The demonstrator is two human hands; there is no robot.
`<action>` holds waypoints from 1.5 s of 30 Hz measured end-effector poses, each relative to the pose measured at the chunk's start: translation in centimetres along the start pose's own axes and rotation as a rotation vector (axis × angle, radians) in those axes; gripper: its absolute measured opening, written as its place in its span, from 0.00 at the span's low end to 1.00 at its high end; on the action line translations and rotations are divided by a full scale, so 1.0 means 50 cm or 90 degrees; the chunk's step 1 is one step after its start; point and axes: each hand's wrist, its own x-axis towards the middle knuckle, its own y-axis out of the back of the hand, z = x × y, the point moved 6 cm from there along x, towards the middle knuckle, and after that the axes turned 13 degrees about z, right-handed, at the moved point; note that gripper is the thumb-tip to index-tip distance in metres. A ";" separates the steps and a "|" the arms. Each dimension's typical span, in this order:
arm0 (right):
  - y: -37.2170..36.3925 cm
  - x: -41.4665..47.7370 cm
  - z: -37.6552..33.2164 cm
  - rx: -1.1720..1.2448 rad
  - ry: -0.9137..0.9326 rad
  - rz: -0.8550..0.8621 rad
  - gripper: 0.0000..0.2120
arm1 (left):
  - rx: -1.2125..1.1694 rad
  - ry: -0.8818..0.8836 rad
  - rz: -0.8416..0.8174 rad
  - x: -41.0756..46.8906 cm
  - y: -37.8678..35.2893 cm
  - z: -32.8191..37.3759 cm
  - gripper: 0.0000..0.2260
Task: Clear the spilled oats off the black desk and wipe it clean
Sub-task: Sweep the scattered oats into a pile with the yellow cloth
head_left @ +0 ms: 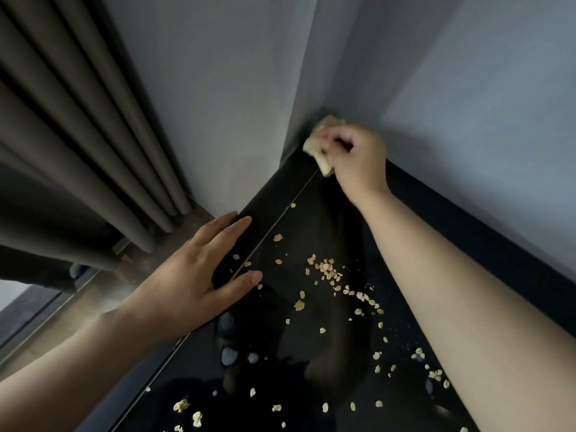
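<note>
The glossy black desk (299, 347) runs from the bottom of the view up into a wall corner. Pale oats (327, 271) lie scattered over it, thickest in the middle and along the right and bottom. My right hand (355, 157) reaches to the far corner and grips a crumpled beige cloth (318, 149) against the desk's back end. My left hand (199, 275) rests flat on the desk's left edge, fingers straight and spread, beside a few oats.
Grey walls (467, 104) close the desk in at the back and right. Dark grey curtains (78, 151) hang on the left over a wooden floor (93, 307). A thin seam (268, 235) runs along the desk near its left edge.
</note>
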 end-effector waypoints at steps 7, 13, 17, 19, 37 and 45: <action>0.087 -0.229 -0.053 0.047 -0.007 -0.187 0.10 | -0.022 0.005 -0.008 -0.017 0.002 0.002 0.39; 0.091 -0.071 -0.070 0.041 0.008 0.020 0.10 | -0.008 -0.011 0.014 -0.031 0.017 0.009 0.39; -0.003 0.010 -0.035 -0.033 -0.016 0.013 0.08 | 0.009 -0.012 0.024 -0.035 0.017 0.009 0.38; -0.023 -0.011 -0.037 -0.080 0.019 0.008 0.08 | 0.020 -0.017 0.032 -0.035 0.017 0.011 0.38; 0.064 -0.125 -0.100 -0.006 0.036 -0.059 0.09 | 0.029 0.012 0.076 -0.074 0.041 0.003 0.39; 0.050 0.031 0.001 -0.045 -0.059 0.162 0.09 | 0.041 0.000 0.093 -0.074 0.043 0.016 0.36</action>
